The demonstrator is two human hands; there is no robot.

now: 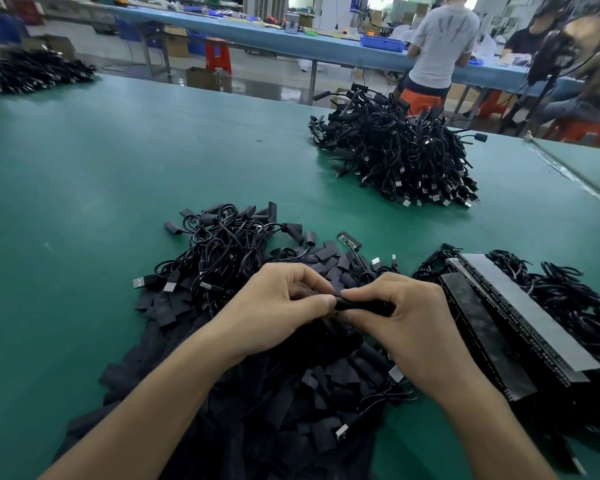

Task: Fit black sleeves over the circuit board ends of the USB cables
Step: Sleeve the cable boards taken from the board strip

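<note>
My left hand and my right hand meet over the near pile, both pinching one black sleeve between their fingertips. What is inside the sleeve is hidden by my fingers. Under my hands lies a heap of loose black sleeves. Behind it is a tangle of black USB cables with silver plugs. One bare green circuit board end lies just beyond the heap.
A large pile of cables sits at the far right of the green table. Taped strips of cables lie at my right. Another cable pile is far left. A person stands at a blue bench behind.
</note>
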